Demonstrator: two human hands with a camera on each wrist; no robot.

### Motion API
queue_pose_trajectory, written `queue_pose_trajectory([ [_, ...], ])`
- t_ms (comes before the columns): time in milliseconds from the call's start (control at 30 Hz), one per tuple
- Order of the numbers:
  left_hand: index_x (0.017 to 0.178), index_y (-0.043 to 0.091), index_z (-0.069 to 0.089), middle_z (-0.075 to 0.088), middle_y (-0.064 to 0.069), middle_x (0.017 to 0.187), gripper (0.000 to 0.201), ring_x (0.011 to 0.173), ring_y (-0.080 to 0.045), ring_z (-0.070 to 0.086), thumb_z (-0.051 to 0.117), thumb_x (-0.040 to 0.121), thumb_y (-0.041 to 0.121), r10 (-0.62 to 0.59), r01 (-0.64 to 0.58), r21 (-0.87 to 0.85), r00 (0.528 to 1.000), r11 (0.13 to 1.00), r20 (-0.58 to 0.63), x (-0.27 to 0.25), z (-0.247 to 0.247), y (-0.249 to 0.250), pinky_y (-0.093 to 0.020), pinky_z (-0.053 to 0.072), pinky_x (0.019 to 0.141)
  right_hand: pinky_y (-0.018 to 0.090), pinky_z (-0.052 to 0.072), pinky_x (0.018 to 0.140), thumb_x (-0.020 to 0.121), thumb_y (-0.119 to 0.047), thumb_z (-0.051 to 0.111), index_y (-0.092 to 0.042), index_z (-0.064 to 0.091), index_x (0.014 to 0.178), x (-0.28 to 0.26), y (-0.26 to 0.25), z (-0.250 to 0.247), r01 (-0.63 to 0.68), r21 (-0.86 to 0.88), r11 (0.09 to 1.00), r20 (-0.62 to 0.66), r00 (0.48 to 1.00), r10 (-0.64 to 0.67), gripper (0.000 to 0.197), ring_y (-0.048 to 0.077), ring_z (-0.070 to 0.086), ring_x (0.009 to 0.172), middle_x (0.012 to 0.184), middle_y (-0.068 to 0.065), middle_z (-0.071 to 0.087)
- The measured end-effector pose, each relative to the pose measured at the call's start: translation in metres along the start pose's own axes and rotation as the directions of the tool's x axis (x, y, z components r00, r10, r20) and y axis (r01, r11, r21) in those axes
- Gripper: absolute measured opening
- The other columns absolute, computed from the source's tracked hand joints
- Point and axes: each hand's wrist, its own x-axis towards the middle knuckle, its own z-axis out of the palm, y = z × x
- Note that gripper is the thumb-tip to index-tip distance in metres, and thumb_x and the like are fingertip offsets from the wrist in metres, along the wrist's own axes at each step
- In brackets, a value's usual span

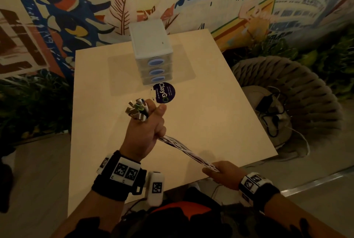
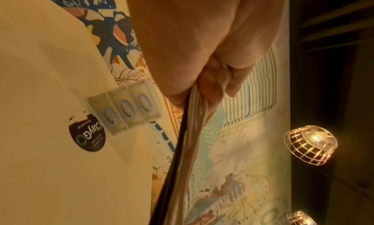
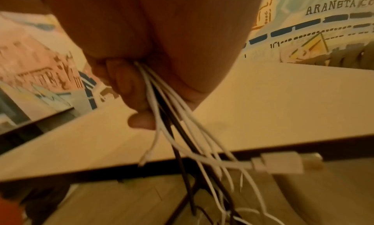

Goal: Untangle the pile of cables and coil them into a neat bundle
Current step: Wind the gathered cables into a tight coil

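Cables, thin white and black cords (image 1: 188, 153), run taut over the near tabletop (image 1: 210, 115) edge. Right hand (image 1: 225, 176) pinches the loose tails; left hand (image 1: 146, 134) fists the metal-tipped plugs (image 1: 137, 110) mid-tabletop, likely aligning ends before coiling. White three-drawer plastic organiser (image 1: 153, 51) sits by far edge.

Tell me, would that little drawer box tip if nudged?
Possibly. The three-drawer box stands tall on a narrow base, so a push near its top might tip it. It looks like light plastic, so a low nudge would likely slide it across the smooth table.
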Motion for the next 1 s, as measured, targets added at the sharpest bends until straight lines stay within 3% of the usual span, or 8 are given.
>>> queue_pose_trajectory([
  [133,0.075,0.021,0.022,0.016,0.002,0.057,0.042,0.043,-0.011,0.016,0.058,0.094,0.009,-0.044,0.042,0.013,0.991,0.999,0.123,-0.002,0.024,-0.005,-0.022,0.029,0.042,0.027,0.048,0.073,0.082,-0.061,0.072,-0.037,0.06,0.088,-0.011,-0.004,-0.016,0.043,-0.137,0.99,0.041,0.998,-0.037,0.027,0.01,0.066,0.084,0.083,-0.012,0.065],
  [300,0.071,0.024,0.035,0.021,0.001,0.058,0.038,0.043,-0.011,0.023,0.064,0.095,0.015,-0.081,0.043,0.122,0.942,0.992,0.324,-0.004,0.048,-0.012,-0.025,0.029,0.046,0.005,0.033,0.1,0.066,-0.059,0.087,-0.063,0.034,0.133,-0.03,-0.079,-0.074,0.241,0.056,0.969,-0.041,0.97,-0.239,0.086,-0.03,0.037,0.118,0.131,-0.042,0.043],
  [400,0.069,0.024,0.039,0.029,0.003,0.054,0.034,0.042,-0.013,0.03,0.066,0.09,0.023,-0.076,-0.011,0.222,0.923,0.975,0.378,-0.008,0.055,-0.015,-0.029,0.029,0.049,0.001,0.036,0.098,0.072,-0.039,0.09,-0.056,0.044,0.128,-0.03,-0.133,-0.097,0.318,0.175,0.932,0.013,0.946,-0.325,0.074,-0.025,0.044,0.116,0.124,-0.041,0.051],
  [500,0.066,0.028,0.044,0.035,0.003,0.052,0.033,0.043,-0.014,0.032,0.067,0.089,0.028,-0.059,-0.041,0.251,0.923,0.967,0.379,-0.009,0.054,-0.011,-0.029,0.029,0.05,0.016,0.054,0.087,0.085,-0.015,0.08,-0.018,0.068,0.115,-0.005,-0.159,-0.091,0.368,0.215,0.904,0.086,0.915,-0.393,0.032,0.007,0.069,0.095,0.102,-0.01,0.071],
  [600,0.066,0.026,0.044,0.03,0.005,0.05,0.032,0.041,-0.012,0.024,0.068,0.087,0.027,-0.042,-0.002,0.135,0.948,0.991,0.317,-0.002,0.046,0.002,-0.032,0.018,0.045,0.029,0.056,0.06,0.096,-0.033,0.068,-0.013,0.07,0.089,0.016,-0.151,-0.069,0.281,0.277,0.919,0.201,0.918,-0.342,0.021,0.024,0.064,0.061,0.075,0.015,0.068],
  [733,0.067,0.022,0.047,0.028,0.006,0.046,0.028,0.038,-0.009,0.023,0.071,0.079,0.024,-0.014,0.018,-0.02,0.98,1.0,0.199,0.002,0.026,0.013,-0.028,0.017,0.042,0.033,0.037,0.057,0.089,-0.058,0.064,-0.023,0.045,0.06,0.018,-0.114,-0.047,0.123,0.465,0.877,0.157,0.963,-0.218,0.05,0.02,0.035,0.051,0.058,0.003,0.037],
  [833,0.069,0.02,0.048,0.027,0.005,0.048,0.028,0.039,-0.008,0.024,0.075,0.077,0.024,-0.009,0.011,-0.035,0.998,0.999,0.056,0.0,0.018,0.009,-0.026,0.021,0.044,0.031,0.034,0.055,0.076,-0.066,0.068,-0.031,0.049,0.058,0.014,-0.098,-0.055,0.133,0.502,0.854,0.094,0.974,-0.208,0.044,0.017,0.032,0.05,0.058,-0.001,0.035],
  [1000,0.065,0.019,0.025,0.021,0.002,0.05,0.054,0.043,-0.013,0.02,0.068,0.095,0.029,0.054,-0.04,0.133,0.993,0.99,-0.102,0.007,0.015,0.005,-0.029,0.025,0.048,0.028,0.026,0.051,0.091,-0.066,0.057,-0.026,0.047,0.063,0.008,-0.102,-0.081,0.154,0.487,0.86,0.059,0.976,-0.208,0.049,0.014,0.023,0.049,0.057,-0.004,0.03],
])
